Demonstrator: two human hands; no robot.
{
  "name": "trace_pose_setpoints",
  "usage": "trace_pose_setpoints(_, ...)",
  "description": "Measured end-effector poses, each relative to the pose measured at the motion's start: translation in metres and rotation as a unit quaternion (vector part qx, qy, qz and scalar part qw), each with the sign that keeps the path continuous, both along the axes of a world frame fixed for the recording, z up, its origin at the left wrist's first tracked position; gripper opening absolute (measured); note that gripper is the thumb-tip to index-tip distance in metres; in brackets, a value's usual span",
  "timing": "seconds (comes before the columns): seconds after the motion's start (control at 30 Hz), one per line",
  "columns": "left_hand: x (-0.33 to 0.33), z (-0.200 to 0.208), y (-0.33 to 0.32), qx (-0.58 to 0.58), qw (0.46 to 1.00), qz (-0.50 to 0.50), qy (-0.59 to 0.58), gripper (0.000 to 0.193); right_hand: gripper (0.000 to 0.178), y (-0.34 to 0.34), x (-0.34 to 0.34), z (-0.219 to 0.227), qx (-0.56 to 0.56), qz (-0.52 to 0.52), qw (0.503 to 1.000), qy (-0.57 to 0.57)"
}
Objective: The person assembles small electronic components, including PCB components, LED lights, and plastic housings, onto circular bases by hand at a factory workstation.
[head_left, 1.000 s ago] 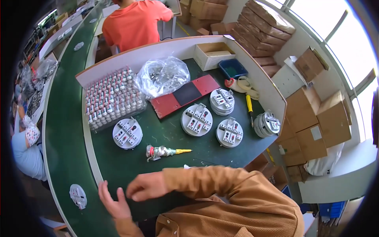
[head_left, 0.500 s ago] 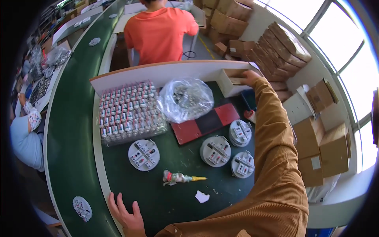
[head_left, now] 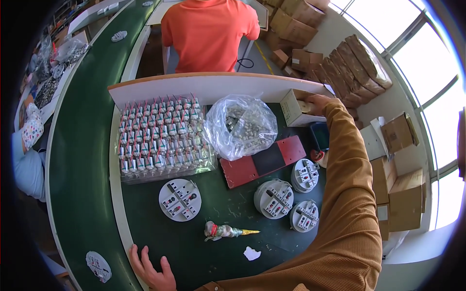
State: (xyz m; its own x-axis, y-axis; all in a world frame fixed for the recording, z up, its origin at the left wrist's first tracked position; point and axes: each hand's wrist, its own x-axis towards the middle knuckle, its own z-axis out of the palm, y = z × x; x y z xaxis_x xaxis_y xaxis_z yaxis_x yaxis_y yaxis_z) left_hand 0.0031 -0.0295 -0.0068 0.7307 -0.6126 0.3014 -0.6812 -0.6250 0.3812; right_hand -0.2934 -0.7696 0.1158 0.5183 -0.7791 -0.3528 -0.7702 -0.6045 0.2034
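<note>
My right hand (head_left: 320,103) reaches to the far right, its fingers inside a small open carton (head_left: 294,112); what they touch there is hidden. My left hand (head_left: 154,272) lies at the near left by the bench edge, fingers spread and holding nothing. Between my arms lies a screwdriver (head_left: 228,231) with a wrapped handle and yellow tip end, beside a torn white scrap (head_left: 252,253). A round white disc (head_left: 180,200) with small terminal-like parts sits left of centre. Similar discs (head_left: 274,199) stand to the right, some apparently stacked.
Rows of small metal motors with wires (head_left: 160,136) fill a clear tray at the left. Next to them are a clear bag of small metal parts (head_left: 242,127) and a red-and-black board (head_left: 262,161). A green conveyor (head_left: 77,145) runs along the left. Someone in orange (head_left: 211,36) sits beyond the partition.
The view has shifted, so the bench items appear slightly lower and farther right. My right hand stays at the carton, its fingers now deeper inside. My left hand remains spread by the edge.
</note>
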Motion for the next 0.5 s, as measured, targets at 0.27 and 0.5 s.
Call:
trace_pose_setpoints(0.27, 0.0, 0.002, 0.002, 0.005, 1.0, -0.003, 0.001, 0.046, 0.06, 0.041, 0.031, 0.051, 0.087, -0.164, 0.979, -0.079)
trace_pose_setpoints(0.5, 0.002, -0.004, 0.005, -0.004, 1.0, -0.007, 0.005, 0.048, 0.066, 0.036, 0.002, 0.044, 0.168, -0.312, 0.899, -0.259)
